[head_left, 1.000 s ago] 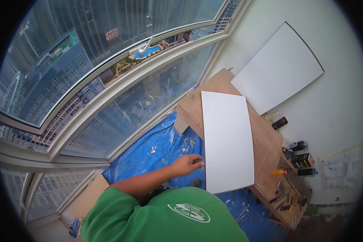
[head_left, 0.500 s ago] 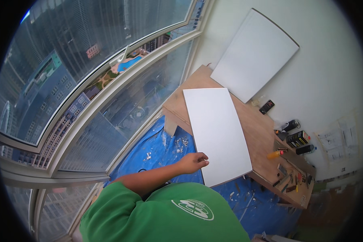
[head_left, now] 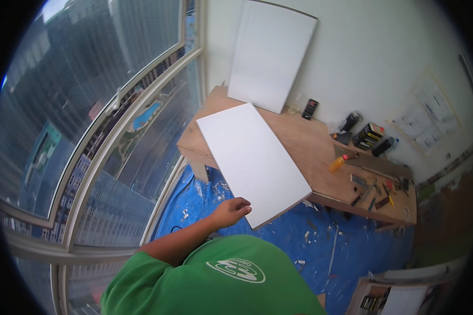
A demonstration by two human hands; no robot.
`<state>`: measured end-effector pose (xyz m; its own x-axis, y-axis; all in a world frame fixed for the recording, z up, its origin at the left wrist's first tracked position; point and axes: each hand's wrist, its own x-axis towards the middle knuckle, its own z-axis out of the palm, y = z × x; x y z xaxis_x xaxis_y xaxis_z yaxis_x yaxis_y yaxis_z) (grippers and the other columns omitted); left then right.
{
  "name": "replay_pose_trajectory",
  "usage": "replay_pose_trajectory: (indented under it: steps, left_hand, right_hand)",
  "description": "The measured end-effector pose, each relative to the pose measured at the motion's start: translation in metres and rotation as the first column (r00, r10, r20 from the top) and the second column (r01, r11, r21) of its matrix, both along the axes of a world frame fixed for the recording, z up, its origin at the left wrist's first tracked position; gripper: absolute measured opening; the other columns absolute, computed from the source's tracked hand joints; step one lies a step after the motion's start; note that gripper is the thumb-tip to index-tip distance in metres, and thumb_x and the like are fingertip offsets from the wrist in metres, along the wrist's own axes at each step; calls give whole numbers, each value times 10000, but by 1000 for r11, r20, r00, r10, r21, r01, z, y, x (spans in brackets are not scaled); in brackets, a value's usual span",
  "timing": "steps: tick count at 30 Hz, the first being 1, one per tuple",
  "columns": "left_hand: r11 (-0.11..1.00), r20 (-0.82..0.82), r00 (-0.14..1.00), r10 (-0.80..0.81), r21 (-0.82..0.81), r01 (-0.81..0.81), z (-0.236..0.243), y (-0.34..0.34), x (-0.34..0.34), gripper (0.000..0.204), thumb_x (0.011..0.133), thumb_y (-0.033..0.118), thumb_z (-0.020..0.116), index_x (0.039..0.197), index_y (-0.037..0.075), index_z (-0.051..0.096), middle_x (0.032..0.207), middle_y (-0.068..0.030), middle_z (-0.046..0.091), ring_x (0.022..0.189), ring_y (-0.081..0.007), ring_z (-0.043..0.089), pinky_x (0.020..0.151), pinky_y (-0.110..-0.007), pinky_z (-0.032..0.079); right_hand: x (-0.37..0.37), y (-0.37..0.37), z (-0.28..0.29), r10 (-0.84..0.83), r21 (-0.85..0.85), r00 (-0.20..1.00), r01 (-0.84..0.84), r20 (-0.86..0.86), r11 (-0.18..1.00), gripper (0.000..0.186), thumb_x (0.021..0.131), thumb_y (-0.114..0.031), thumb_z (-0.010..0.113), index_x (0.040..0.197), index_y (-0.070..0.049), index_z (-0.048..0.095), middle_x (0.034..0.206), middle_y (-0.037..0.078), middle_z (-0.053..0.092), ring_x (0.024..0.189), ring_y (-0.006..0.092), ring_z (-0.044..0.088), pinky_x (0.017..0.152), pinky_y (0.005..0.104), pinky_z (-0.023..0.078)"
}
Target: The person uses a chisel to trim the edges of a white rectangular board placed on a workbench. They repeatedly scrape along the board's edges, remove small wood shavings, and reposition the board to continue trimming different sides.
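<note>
My left hand (head_left: 230, 212) reaches in from the left, at the near left edge of a large white panel (head_left: 255, 163). Its fingers are loosely bent and apart, overlapping the panel's edge from this view; whether they touch it cannot be made out. The panel lies across a wooden workbench (head_left: 294, 149), and its near end juts out past the front edge. My right hand is not in view.
A second white panel (head_left: 270, 58) leans on the wall. Along the bench stand a phone (head_left: 310, 109), a black can (head_left: 368, 136), dark bottles and a yellow-orange bottle (head_left: 340, 163); hand tools (head_left: 376, 193) lie farther right. Blue sheeting (head_left: 320, 239) covers the floor. Windows (head_left: 115, 136) rise at left.
The view has turned, so the bench and both panels appear farther left and rotated. My left hand stays by the same panel edge. A shelf has come into sight at the lower right.
</note>
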<state>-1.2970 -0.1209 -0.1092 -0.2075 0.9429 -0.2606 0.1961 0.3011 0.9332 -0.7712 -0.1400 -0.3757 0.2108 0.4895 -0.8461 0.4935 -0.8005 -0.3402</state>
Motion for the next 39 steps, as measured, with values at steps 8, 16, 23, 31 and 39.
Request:
replay_pose_trajectory:
  steps: [8,16,23,31,39]
  left_hand:
    - [990,17,993,-115,-78,116,-6,20,35,394,1064,241,694,1334,-45,655,1146,-125,772,1065,-175,728,944,-335,576]
    - [976,-19,977,-211,-52,210,-17,45,49,446,1045,358,706,1313,2,694,1069,-121,792,991,-178,746,886,-341,583]
    - [980,11,983,-185,-69,185,-33,62,9,381,1064,256,686,1303,-40,669,1093,-111,776,1016,-173,739,935,-336,581]
    - [992,70,997,-35,-115,43,-85,107,-107,344,1064,266,665,1238,-30,687,1026,-92,778,924,-164,738,799,-311,570]
    - [762,219,837,502,-570,-308,-211,144,-293,499,1075,430,581,1354,17,553,1210,-179,695,1092,-313,694,886,-481,571]
  right_hand:
    - [56,-90,-47,-53,-24,998,53,-21,998,286,923,-149,807,772,12,623,646,118,589,534,249,596,500,446,469]
    - [54,-135,-96,-301,-71,952,298,-50,952,261,929,-112,818,806,47,651,677,122,613,547,235,580,535,444,481]
    - [38,-154,-138,-709,-243,662,666,-244,706,126,955,8,729,882,103,691,796,185,661,686,292,677,563,457,521]
    - [-70,-36,30,-697,-107,529,754,-485,648,138,949,52,614,814,51,584,702,119,517,583,278,525,537,457,457]
    - [-210,79,43,-672,-36,521,776,-527,629,147,944,55,563,1081,6,579,877,128,574,733,261,585,603,448,483]
